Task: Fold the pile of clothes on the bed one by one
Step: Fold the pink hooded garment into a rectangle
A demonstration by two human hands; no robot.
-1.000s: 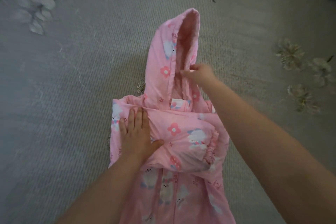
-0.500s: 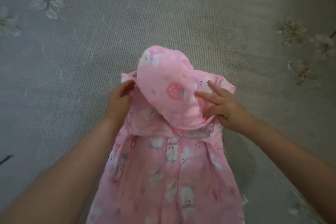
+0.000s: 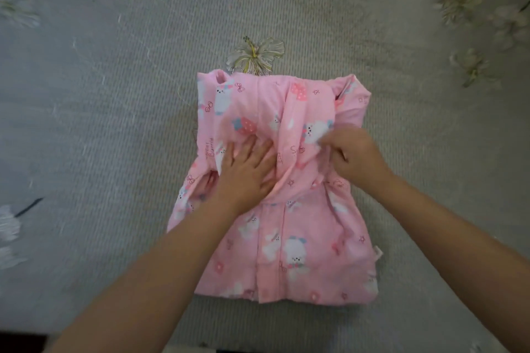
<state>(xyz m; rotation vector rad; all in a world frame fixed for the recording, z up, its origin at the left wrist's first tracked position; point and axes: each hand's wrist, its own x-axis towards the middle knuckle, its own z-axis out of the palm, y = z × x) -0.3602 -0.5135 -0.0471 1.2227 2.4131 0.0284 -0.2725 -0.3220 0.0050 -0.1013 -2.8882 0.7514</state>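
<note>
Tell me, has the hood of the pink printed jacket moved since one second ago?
Yes. The hood was stretched away over the grey bedspread; now it lies folded toward the person, on the jacket body.

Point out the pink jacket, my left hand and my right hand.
pink jacket [image 3: 301, 261]: head view, on its lower front panel beside the placket.
left hand [image 3: 243, 172]: head view, on the back of the hand pressing flat on the folded hood.
right hand [image 3: 355, 156]: head view, on the knuckles, fingers pinching the fabric.

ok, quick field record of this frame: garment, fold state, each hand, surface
garment: pink hooded jacket with bunny print
fold state: hood laid down over the chest; lower half flat, not yet folded
left hand: left hand flat, fingers spread, pressing the hood
right hand: right hand fingers curled, pinching the hood's edge
surface: grey bedspread with flower embroidery
</note>
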